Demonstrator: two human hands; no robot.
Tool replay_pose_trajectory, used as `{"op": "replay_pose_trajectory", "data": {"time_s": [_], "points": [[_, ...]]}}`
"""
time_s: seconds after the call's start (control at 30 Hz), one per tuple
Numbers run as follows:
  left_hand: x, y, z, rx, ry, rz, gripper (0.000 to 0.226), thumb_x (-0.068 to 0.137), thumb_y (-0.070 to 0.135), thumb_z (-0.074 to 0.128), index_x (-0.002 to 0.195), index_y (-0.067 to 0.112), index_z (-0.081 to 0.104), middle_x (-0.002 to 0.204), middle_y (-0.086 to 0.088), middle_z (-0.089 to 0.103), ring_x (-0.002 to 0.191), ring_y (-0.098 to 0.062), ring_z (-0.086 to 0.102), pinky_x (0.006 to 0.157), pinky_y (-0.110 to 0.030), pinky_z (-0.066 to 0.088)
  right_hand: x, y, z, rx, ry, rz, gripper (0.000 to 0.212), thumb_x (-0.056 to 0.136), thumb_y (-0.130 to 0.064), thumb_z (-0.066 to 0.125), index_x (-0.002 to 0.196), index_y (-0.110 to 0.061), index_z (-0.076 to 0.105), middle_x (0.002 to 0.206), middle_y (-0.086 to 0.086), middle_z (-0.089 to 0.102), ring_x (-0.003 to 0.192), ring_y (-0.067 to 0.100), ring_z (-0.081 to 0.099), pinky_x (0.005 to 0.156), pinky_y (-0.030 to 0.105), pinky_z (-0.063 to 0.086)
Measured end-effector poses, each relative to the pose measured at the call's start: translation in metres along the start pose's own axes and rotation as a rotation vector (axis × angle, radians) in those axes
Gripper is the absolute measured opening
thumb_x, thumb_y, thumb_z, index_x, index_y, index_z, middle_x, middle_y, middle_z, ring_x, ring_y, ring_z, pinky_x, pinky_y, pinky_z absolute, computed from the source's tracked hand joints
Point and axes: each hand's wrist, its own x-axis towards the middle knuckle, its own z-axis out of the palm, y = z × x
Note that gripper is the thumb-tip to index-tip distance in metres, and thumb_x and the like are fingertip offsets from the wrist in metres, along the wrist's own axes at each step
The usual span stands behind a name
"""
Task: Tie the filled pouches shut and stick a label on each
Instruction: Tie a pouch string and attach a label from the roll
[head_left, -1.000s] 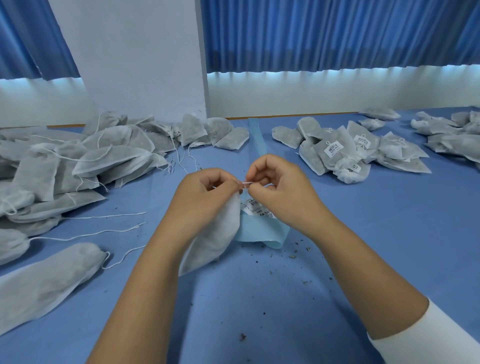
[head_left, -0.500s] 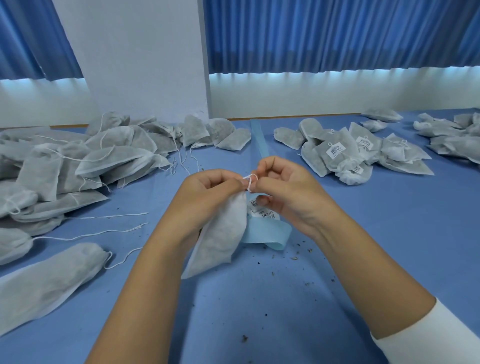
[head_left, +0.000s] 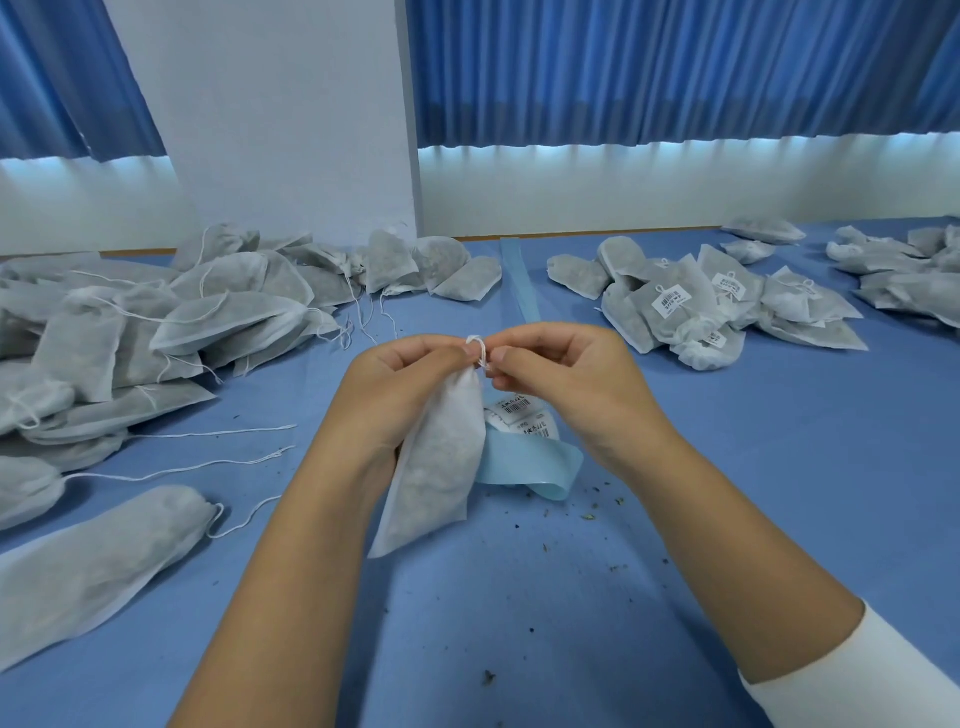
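Pouch (head_left: 441, 457) hangs gripped in left hand (head_left: 400, 395) while right hand (head_left: 571, 379) pinches its string (head_left: 480, 353).

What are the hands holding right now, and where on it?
Left hand grips the pouch at its gathered neck; right hand pinches the drawstring loop there.

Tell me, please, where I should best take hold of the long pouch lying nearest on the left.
Probably pinch its gathered neck at the right end of the pouch, coming from above: it narrows there by the drawstring, while the body lies broad, flat and slack.
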Motion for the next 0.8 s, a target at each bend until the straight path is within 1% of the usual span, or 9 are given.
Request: {"op": "replay_pose_trajectory", "data": {"time_s": [0.17, 0.27, 0.37, 0.43, 0.5, 0.6, 0.67, 0.73, 0.8], "points": [[-0.0008, 0.0011, -0.0011, -0.026, -0.018, -0.020, 0.008, 0.081, 0.022, 0.077, 0.074, 0.023, 0.081, 0.083, 0.002, 0.078, 0.076, -0.002, 0.070, 0.061, -0.011, 0.050, -0.0007, 0.0021, 0.0014, -0.048, 0.030, -0.057, 0.009, 0.080, -0.009, 0.078, 0.086, -0.016, 0.078, 0.082, 0.000, 0.077, 0.079, 0.009, 0.072, 0.075, 0.021, 0.056], [-0.0008, 0.0010, -0.0017, -0.028, -0.039, -0.047, 0.009, 0.082, 0.023, 0.076, 0.074, 0.024, 0.081, 0.084, 0.002, 0.078, 0.076, -0.003, 0.070, 0.062, -0.012, 0.051, 0.0003, 0.0035, 0.0015, -0.060, 0.062, -0.063, 0.008, 0.079, -0.009, 0.079, 0.085, -0.014, 0.078, 0.081, 0.001, 0.076, 0.077, 0.010, 0.072, 0.076, 0.023, 0.057], [-0.0009, 0.0014, -0.0014, -0.009, -0.067, -0.051, 0.011, 0.083, 0.024, 0.074, 0.075, 0.027, 0.082, 0.089, 0.004, 0.078, 0.081, -0.001, 0.071, 0.066, -0.012, 0.051, 0.0018, 0.0045, -0.0017, -0.050, 0.069, -0.022, 0.005, 0.082, -0.009, 0.076, 0.085, -0.011, 0.079, 0.079, 0.002, 0.076, 0.071, 0.010, 0.069, 0.072, 0.019, 0.056], [-0.0003, 0.0010, -0.0007, 0.011, -0.070, -0.046, 0.016, 0.085, 0.022, 0.072, 0.074, 0.029, 0.081, 0.091, 0.006, 0.078, 0.085, 0.000, 0.071, 0.072, -0.014, 0.049, 0.0026, 0.0053, -0.0030, 0.000, 0.065, 0.025, 0.005, 0.083, -0.009, 0.074, 0.087, -0.008, 0.078, 0.080, 0.005, 0.076, 0.071, 0.011, 0.068, 0.072, 0.018, 0.055], [0.0006, 0.0003, -0.0002, 0.047, -0.046, -0.047, 0.019, 0.087, 0.021, 0.071, 0.072, 0.028, 0.080, 0.091, 0.008, 0.078, 0.085, 0.001, 0.069, 0.072, -0.013, 0.048, 0.0037, 0.0055, -0.0037, 0.070, 0.067, 0.071, 0.007, 0.085, -0.008, 0.072, 0.089, -0.004, 0.077, 0.079, 0.006, 0.075, 0.070, 0.010, 0.067, 0.071, 0.017, 0.054], [0.0018, 0.0014, 0.0000, 0.079, -0.019, -0.093, 0.016, 0.091, 0.026, 0.066, 0.083, 0.021, 0.078, 0.091, 0.008, 0.078, 0.080, 0.002, 0.068, 0.061, -0.007, 0.047, 0.0053, 0.0046, -0.0059, 0.104, 0.068, 0.082, 0.007, 0.087, -0.007, 0.071, 0.090, -0.004, 0.075, 0.076, 0.003, 0.074, 0.068, 0.009, 0.067, 0.072, 0.017, 0.054], [0.0000, 0.0038, 0.0005, 0.039, -0.074, -0.172, 0.025, 0.098, 0.029, 0.056, 0.093, 0.015, 0.077, 0.093, 0.001, 0.078, 0.068, 0.000, 0.069, 0.051, -0.009, 0.046, 0.0054, 0.0040, -0.0065, 0.090, 0.068, 0.067, 0.005, 0.087, -0.007, 0.070, 0.089, -0.004, 0.074, 0.075, 0.001, 0.074, 0.067, 0.008, 0.066, 0.072, 0.017, 0.055], [-0.0031, 0.0060, 0.0015, 0.000, -0.155, -0.234, 0.033, 0.101, 0.025, 0.046, 0.096, 0.011, 0.076, 0.095, -0.007, 0.078, 0.054, -0.004, 0.065, 0.044, -0.011, 0.043, 0.0053, 0.0045, -0.0066, 0.035, 0.078, 0.040, 0.005, 0.087, -0.007, 0.070, 0.087, -0.005, 0.074, 0.075, 0.001, 0.073, 0.067, 0.009, 0.066, 0.073, 0.021, 0.057], [-0.0064, 0.0074, 0.0028, -0.045, -0.207, -0.274, 0.030, 0.099, 0.019, 0.047, 0.096, 0.008, 0.075, 0.094, -0.012, 0.077, 0.047, -0.007, 0.062, 0.042, -0.011, 0.041, 0.0049, 0.0046, -0.0062, -0.047, 0.081, 0.002, 0.005, 0.087, -0.007, 0.069, 0.086, -0.006, 0.074, 0.075, 0.004, 0.073, 0.069, 0.012, 0.067, 0.077, 0.027, 0.059]]}}
